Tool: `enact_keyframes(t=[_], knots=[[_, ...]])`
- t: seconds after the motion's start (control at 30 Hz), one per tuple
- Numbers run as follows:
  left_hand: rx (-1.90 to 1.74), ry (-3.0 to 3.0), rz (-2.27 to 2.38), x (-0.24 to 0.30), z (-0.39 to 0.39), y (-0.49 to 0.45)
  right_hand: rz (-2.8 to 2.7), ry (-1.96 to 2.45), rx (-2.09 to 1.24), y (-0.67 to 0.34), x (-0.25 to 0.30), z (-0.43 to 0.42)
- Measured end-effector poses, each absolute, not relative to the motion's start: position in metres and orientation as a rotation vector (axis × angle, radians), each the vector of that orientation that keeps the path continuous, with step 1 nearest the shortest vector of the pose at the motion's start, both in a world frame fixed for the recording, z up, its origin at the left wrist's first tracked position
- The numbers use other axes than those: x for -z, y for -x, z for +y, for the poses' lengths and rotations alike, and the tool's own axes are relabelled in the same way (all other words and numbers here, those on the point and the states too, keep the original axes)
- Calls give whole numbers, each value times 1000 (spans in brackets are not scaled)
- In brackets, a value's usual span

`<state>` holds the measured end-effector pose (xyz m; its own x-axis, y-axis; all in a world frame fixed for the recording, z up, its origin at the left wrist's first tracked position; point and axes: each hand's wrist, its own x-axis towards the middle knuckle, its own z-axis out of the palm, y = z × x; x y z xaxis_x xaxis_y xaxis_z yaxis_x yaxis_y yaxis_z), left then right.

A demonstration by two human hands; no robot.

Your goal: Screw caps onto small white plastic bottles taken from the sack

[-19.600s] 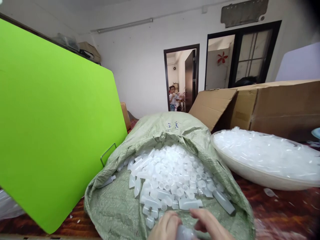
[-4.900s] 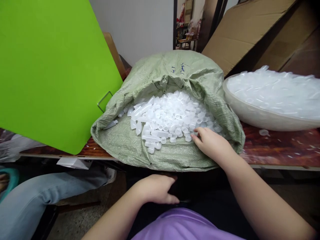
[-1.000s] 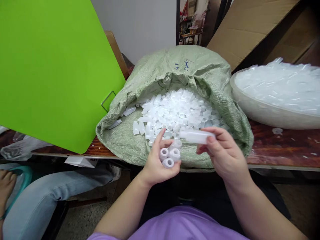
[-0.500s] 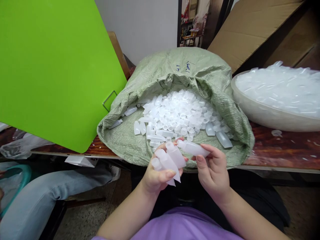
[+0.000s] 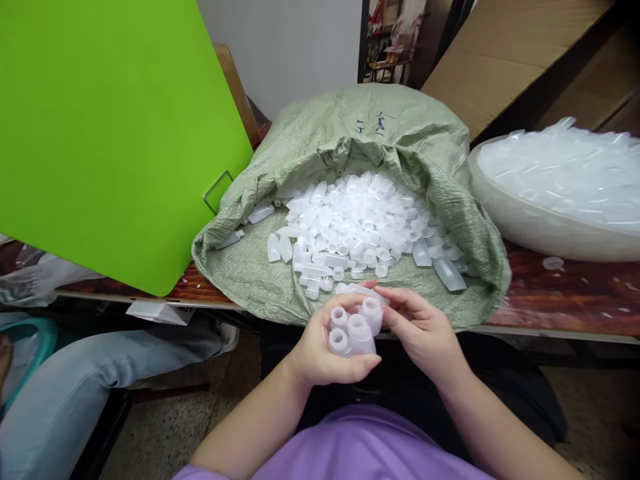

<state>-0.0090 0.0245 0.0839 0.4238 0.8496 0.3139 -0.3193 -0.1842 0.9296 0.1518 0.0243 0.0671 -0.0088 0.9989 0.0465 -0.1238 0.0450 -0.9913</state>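
My left hand point(image 5: 320, 350) is closed around a bundle of small translucent white plastic bottles point(image 5: 353, 328), their open necks facing up at me. My right hand point(image 5: 425, 330) pinches one bottle of that bundle from the right side, fingers curled. Both hands hover at the table's near edge, just in front of a green woven sack point(image 5: 305, 150) lying open with a heap of loose bottles point(image 5: 360, 223) spilling from its mouth.
A big white bowl point(image 5: 530, 230) heaped with more bottles sits on the brown table point(image 5: 565, 297) at the right. A bright green board point(image 5: 100, 133) leans at the left. Cardboard boxes point(image 5: 490, 53) stand behind. Another person's jeans-clad leg point(image 5: 85, 387) is at lower left.
The bottle held apart in my right hand has been brought into the left hand's bundle. The bundle has turned from lying sideways to necks up. Both hands sit closer together.
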Motion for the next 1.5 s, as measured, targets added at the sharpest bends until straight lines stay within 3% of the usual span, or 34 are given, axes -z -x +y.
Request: enact_keyframes(t=[0.4,0.57,0.83,1.5], knots=[[-1100,-2180,868,-88,16,-1,-1476,1255,-1227,-176,-60,27],[-675,-2510,1131,-101,29,7,-1320,1307,-996,-198,-61,36],[18,-2659,1128,-117,59,-4,-1636,1372,-712,-196,-85,56],[36,-2684,1045,-117,71,-4,-2200,965,-480,-196,-75,64]])
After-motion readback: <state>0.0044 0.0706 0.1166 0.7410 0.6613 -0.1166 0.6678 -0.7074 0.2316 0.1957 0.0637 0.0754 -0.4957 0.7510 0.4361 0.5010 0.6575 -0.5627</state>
